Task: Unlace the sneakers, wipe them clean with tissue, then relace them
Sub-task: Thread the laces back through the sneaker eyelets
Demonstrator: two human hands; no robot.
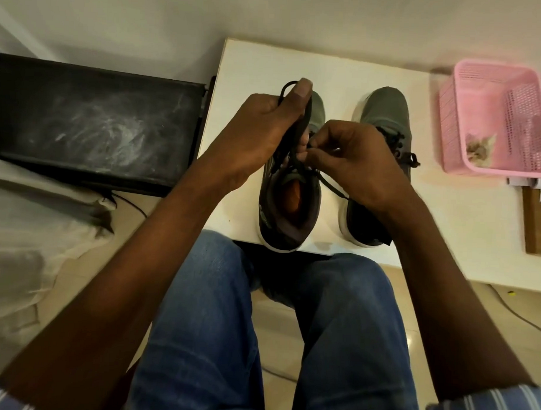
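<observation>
- Head view: two grey sneakers are seen side by side on a white table (385, 227), toes pointing away from the person, heels near the table's front edge.
- The left sneaker (289, 211) is being worked on; its opening shows an orange insole, and its heel reaches the table edge.
- The right sneaker (379, 122) is partly covered by the right forearm; black lacing is visible over its tongue.
- A black shoelace (299, 126) is held up from the left sneaker: a loop of it is gripped in the left hand (259, 134), whose fingers are curled round it with the thumb raised above the toe.
- The right hand (353, 164) is closed in a pinch on the same lace just above the eyelets of the left sneaker; a loose end of the lace trails back under that hand toward the right sneaker's heel.
- The two hands are close together, almost touching, over the lacing area.
- A pink plastic basket (481, 89) is set on the table well to the right of the sneakers; crumpled paper-like scraps (479, 149) lie in its near corner.
- A black case (91, 118), marked with whitish scuffs, lies to the left of the table.
- Blue jeans (344, 330) are seen below the table edge, and striped sleeves (486, 405) at the bottom corners.
</observation>
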